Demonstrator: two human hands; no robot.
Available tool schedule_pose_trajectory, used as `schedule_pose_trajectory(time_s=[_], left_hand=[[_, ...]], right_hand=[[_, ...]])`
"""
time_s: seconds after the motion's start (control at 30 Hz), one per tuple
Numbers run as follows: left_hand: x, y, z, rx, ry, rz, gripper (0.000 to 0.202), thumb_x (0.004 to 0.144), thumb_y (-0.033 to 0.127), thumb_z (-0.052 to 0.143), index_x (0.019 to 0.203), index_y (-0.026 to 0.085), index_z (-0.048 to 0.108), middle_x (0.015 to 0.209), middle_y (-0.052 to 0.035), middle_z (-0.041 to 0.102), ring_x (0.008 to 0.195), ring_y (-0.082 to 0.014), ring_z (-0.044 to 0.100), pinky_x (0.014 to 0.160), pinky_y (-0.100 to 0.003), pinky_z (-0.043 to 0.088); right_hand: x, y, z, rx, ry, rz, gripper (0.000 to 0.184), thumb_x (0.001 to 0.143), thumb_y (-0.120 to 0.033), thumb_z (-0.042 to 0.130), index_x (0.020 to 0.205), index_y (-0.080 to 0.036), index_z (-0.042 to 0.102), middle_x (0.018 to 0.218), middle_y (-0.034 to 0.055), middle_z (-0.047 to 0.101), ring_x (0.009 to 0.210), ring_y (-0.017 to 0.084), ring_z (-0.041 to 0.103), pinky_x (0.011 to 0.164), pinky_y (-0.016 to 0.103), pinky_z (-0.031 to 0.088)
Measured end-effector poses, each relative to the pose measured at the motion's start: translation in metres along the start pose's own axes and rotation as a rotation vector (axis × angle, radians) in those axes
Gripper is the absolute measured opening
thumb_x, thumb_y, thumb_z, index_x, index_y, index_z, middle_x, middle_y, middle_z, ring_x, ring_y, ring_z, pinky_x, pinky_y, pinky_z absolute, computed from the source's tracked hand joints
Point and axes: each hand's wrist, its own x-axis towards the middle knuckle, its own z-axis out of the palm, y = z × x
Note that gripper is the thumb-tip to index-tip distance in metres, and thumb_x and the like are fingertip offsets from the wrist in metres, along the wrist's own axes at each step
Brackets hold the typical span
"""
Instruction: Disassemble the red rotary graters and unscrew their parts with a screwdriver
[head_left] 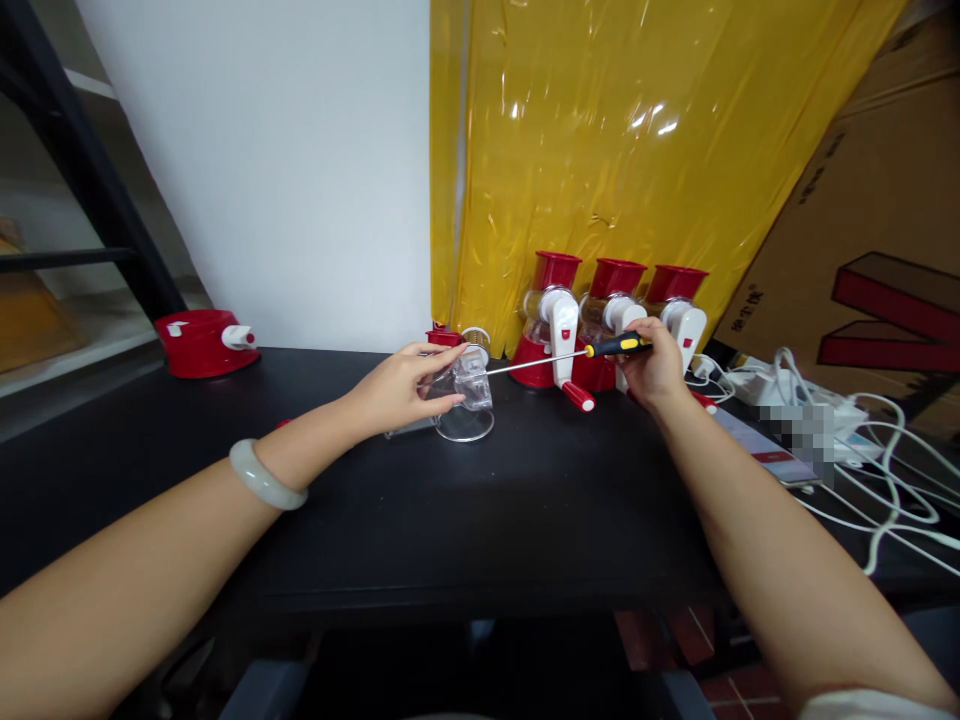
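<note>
My left hand [409, 388] grips a clear plastic housing [472, 385] that rests on the black table, its round rim toward me. In my right hand [656, 365] is a screwdriver [619, 345] with a black and yellow handle. Its long metal shaft lies nearly level and points left, the tip meeting the clear housing. Whether the tip sits in a screw is too small to tell. Just behind the housing are a small red part [444, 336] and a perforated metal drum [477, 342], both partly hidden.
Three red and white rotary graters [556, 320] with crank handles stand at the back right. A red base [206, 343] sits at the far left. White cables [892, 470], a power strip [795, 390] and a phone [765, 445] lie on the right. Yellow film [600, 150] hangs behind.
</note>
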Motion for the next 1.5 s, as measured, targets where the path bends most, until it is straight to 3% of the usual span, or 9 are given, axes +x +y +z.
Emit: schedule_pose_trajectory(time_s=[0.23, 0.37, 0.5, 0.8, 1.03, 1.13, 1.23, 1.37, 1.5], left_hand=[[-0.0008, -0.0025, 0.002, -0.01, 0.009, -0.012, 0.066, 0.085, 0.044, 0.067, 0.146, 0.025, 0.048, 0.103, -0.0078, 0.063, 0.073, -0.0143, 0.055, 0.078, -0.033, 0.052], [-0.0009, -0.0025, 0.0021, -0.01, 0.003, -0.007, 0.067, 0.085, 0.044, 0.067, 0.146, 0.025, 0.048, 0.101, -0.0078, 0.063, 0.074, -0.0146, 0.056, 0.077, -0.033, 0.052], [-0.0007, -0.002, 0.0017, -0.011, 0.005, -0.003, 0.067, 0.085, 0.044, 0.067, 0.146, 0.023, 0.048, 0.099, -0.008, 0.063, 0.076, -0.0157, 0.056, 0.078, -0.034, 0.052], [-0.0009, -0.0034, 0.0026, -0.014, 0.006, -0.007, 0.067, 0.085, 0.044, 0.067, 0.146, 0.023, 0.048, 0.103, -0.0091, 0.063, 0.078, -0.0162, 0.058, 0.079, -0.033, 0.052], [-0.0007, -0.0015, 0.0021, -0.005, 0.009, -0.001, 0.067, 0.085, 0.045, 0.067, 0.145, 0.021, 0.049, 0.109, -0.0104, 0.063, 0.082, -0.0168, 0.058, 0.078, -0.033, 0.052], [-0.0005, -0.0006, 0.002, -0.007, 0.015, 0.007, 0.067, 0.085, 0.045, 0.066, 0.145, 0.02, 0.049, 0.102, -0.0097, 0.064, 0.092, -0.0208, 0.059, 0.08, -0.033, 0.051], [-0.0005, -0.001, 0.0024, -0.015, 0.019, 0.009, 0.067, 0.085, 0.044, 0.067, 0.145, 0.021, 0.049, 0.1, -0.0093, 0.064, 0.091, -0.0205, 0.059, 0.081, -0.034, 0.051], [-0.0006, -0.0019, 0.0028, -0.016, 0.008, -0.002, 0.067, 0.085, 0.044, 0.067, 0.146, 0.021, 0.049, 0.103, -0.0101, 0.064, 0.085, -0.0187, 0.058, 0.079, -0.034, 0.051], [-0.0008, -0.0033, 0.003, 0.001, 0.007, -0.003, 0.068, 0.085, 0.044, 0.067, 0.146, 0.022, 0.048, 0.11, -0.011, 0.062, 0.077, -0.0152, 0.056, 0.077, -0.033, 0.052]], right_hand=[[-0.0047, -0.0046, 0.0018, 0.059, -0.041, 0.026, 0.018, 0.067, -0.04, 0.059, 0.067, -0.023, 0.054, 0.064, -0.0017, 0.051, 0.055, 0.012, 0.053, 0.043, 0.025, 0.049], [-0.0017, -0.0019, 0.0023, -0.004, 0.015, -0.015, 0.035, 0.074, -0.055, 0.06, 0.063, -0.022, 0.052, 0.052, -0.0041, 0.043, 0.043, 0.009, 0.042, 0.037, 0.022, 0.041], [0.0014, 0.0008, 0.0005, -0.104, 0.026, -0.028, 0.029, 0.071, -0.044, 0.07, 0.064, -0.022, 0.051, 0.048, -0.0077, 0.038, 0.037, 0.006, 0.032, 0.035, 0.02, 0.035], [-0.0017, -0.0006, -0.0013, 0.083, -0.061, 0.033, 0.013, 0.065, -0.032, 0.061, 0.071, -0.023, 0.055, 0.059, -0.0036, 0.05, 0.048, 0.011, 0.049, 0.042, 0.024, 0.046], [-0.0003, 0.0017, 0.0019, 0.011, -0.007, -0.012, 0.041, 0.076, -0.061, 0.061, 0.067, -0.022, 0.051, 0.046, -0.0057, 0.043, 0.035, 0.01, 0.04, 0.034, 0.023, 0.038], [0.001, 0.0033, 0.0034, -0.048, 0.013, -0.026, 0.035, 0.073, -0.05, 0.07, 0.067, -0.022, 0.05, 0.041, -0.0094, 0.036, 0.032, 0.007, 0.033, 0.033, 0.021, 0.035], [0.002, 0.0037, 0.0048, -0.061, 0.068, -0.027, 0.028, 0.067, -0.037, 0.073, 0.068, -0.022, 0.049, 0.047, -0.0089, 0.043, 0.037, 0.007, 0.039, 0.035, 0.02, 0.038], [0.0024, 0.0032, 0.0054, -0.076, 0.123, -0.003, 0.024, 0.065, -0.031, 0.071, 0.07, -0.022, 0.05, 0.059, -0.0068, 0.05, 0.048, 0.009, 0.05, 0.038, 0.019, 0.044], [0.0016, 0.002, 0.0026, -0.106, 0.086, -0.005, 0.016, 0.065, -0.028, 0.065, 0.069, -0.022, 0.051, 0.055, -0.0067, 0.049, 0.043, 0.009, 0.046, 0.036, 0.02, 0.041]])
